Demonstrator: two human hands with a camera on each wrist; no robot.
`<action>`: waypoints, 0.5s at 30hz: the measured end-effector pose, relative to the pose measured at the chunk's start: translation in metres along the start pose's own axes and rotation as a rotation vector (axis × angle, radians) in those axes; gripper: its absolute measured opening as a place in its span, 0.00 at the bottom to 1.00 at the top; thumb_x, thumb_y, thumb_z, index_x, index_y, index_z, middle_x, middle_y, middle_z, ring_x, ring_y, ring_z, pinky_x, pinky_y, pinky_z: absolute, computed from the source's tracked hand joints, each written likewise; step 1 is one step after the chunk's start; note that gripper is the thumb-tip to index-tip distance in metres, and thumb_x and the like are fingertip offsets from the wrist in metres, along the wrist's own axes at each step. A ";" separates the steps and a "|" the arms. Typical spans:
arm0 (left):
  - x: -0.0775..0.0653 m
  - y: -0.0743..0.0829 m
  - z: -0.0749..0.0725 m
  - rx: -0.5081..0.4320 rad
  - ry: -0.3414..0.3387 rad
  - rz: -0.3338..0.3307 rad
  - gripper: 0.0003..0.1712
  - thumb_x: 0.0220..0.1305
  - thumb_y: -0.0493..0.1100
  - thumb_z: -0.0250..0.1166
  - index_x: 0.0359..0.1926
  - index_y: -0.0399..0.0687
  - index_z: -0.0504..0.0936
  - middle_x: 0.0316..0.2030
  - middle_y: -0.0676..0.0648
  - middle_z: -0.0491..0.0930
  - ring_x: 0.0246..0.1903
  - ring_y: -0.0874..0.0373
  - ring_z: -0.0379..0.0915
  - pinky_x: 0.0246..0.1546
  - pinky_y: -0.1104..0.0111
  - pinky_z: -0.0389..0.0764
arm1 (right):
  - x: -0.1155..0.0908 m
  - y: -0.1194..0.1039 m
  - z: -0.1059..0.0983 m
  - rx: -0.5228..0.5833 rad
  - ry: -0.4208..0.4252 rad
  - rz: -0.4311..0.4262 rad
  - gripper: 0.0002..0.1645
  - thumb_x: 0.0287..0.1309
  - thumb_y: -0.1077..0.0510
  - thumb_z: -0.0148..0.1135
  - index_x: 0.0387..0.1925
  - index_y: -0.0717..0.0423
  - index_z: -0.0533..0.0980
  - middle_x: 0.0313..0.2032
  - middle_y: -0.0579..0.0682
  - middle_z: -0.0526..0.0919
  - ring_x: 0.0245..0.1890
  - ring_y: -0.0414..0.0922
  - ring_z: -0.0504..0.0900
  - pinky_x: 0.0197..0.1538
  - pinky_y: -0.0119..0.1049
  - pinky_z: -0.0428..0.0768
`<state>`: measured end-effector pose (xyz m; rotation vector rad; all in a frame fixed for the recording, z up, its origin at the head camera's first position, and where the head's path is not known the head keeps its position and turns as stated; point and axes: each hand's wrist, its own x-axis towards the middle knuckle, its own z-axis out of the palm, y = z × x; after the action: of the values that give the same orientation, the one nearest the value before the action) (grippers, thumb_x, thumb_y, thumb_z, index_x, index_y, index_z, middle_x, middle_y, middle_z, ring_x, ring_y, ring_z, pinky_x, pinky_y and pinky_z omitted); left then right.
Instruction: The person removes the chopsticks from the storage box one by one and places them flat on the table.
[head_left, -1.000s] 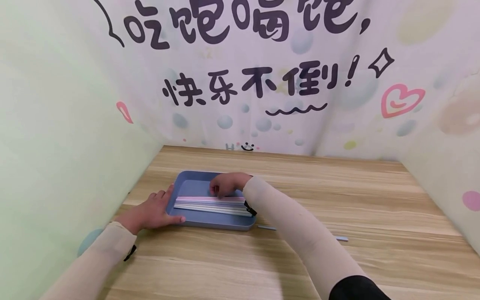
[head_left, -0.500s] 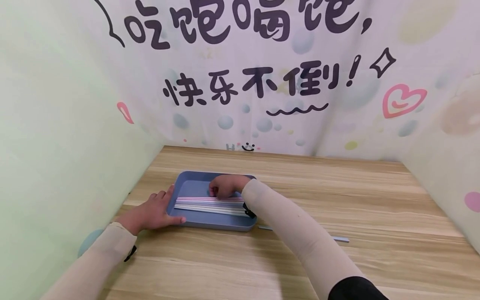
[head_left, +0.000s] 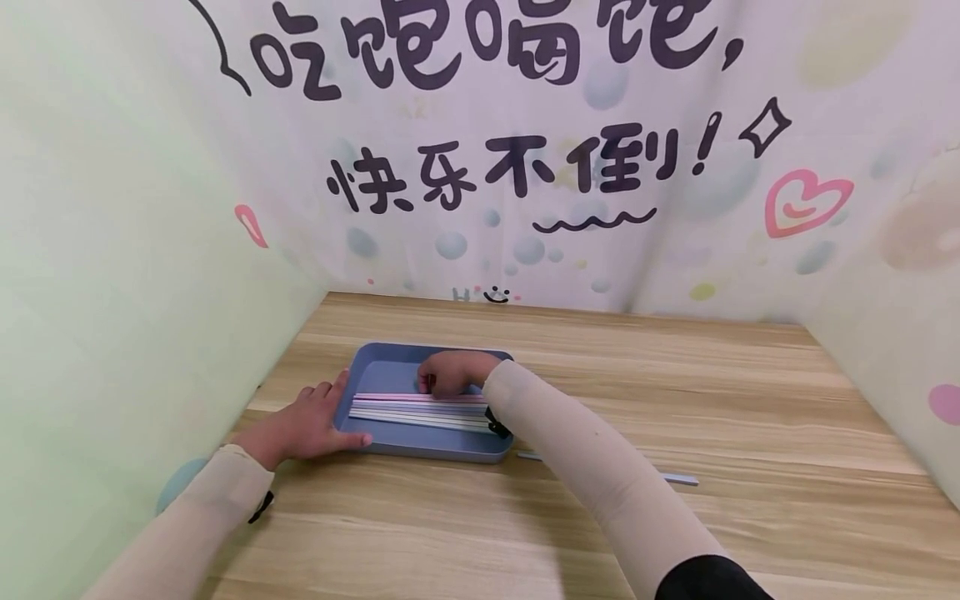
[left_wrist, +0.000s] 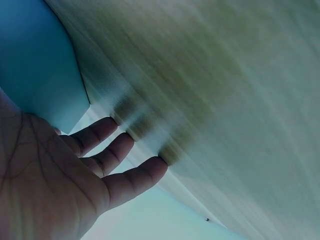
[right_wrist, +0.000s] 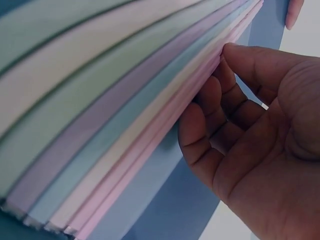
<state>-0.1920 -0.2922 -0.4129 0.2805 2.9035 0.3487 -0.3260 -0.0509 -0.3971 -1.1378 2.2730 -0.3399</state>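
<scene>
The tray (head_left: 435, 452) is blue-grey, shallow and rectangular with rounded corners. It stands flat on the bench (head_left: 750, 400), left of centre, nearer to the bench's left edge than to its right edge, with its long sides running roughly along the back edge.

A row of pastel strips (head_left: 420, 410) lies in the tray, parallel to the long walls. The left ends sit close to the tray's left wall; in the head view the right ends are hidden behind the right wrist. Colours include green, cream, purple and blue, with pink strips (right_wrist: 145, 152) on the side facing the tray's far wall.

Right hand (head_left: 453, 372): positioned over the tray, at the far side of the row. Its fingers are curled, and thumb and forefinger pinch the edge of the pink strips. Whether one or both are gripped cannot be told.

Left hand (head_left: 307, 425): placed at the tray's left end. The thumb lies across the near left corner; the other fingers (left_wrist: 132, 182) are extended and spread, outside the left wall.

A pale loose strip (head_left: 681, 479) lies on the bench, to the right of the tray. The right sleeve (head_left: 600, 450) crosses above and conceals its middle, so a single piece cannot be confirmed. A white printed cloth (head_left: 420, 267) rises behind the bench's back edge.
</scene>
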 end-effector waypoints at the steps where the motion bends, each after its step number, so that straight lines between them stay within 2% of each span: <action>1: 0.000 0.000 0.000 0.000 0.002 0.003 0.74 0.51 0.81 0.60 0.75 0.27 0.43 0.63 0.22 0.61 0.62 0.28 0.58 0.57 0.40 0.68 | 0.000 0.000 0.000 0.006 -0.001 -0.001 0.09 0.60 0.69 0.56 0.38 0.54 0.78 0.36 0.50 0.77 0.34 0.42 0.73 0.37 0.33 0.71; 8: 0.000 -0.001 0.001 0.005 0.012 0.008 0.74 0.51 0.81 0.59 0.75 0.27 0.44 0.63 0.22 0.62 0.62 0.27 0.58 0.57 0.41 0.68 | -0.001 0.001 0.000 0.034 -0.005 -0.012 0.10 0.62 0.69 0.56 0.42 0.59 0.79 0.35 0.50 0.77 0.33 0.42 0.72 0.36 0.33 0.71; 15: 0.000 -0.001 0.001 0.009 0.005 0.001 0.74 0.50 0.82 0.59 0.75 0.27 0.44 0.63 0.23 0.62 0.62 0.27 0.58 0.57 0.40 0.68 | -0.001 0.001 0.001 0.046 0.008 0.002 0.10 0.60 0.70 0.56 0.40 0.58 0.78 0.35 0.51 0.77 0.32 0.42 0.72 0.35 0.32 0.70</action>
<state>-0.1917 -0.2926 -0.4136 0.2836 2.9107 0.3371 -0.3260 -0.0499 -0.3978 -1.1122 2.2615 -0.3943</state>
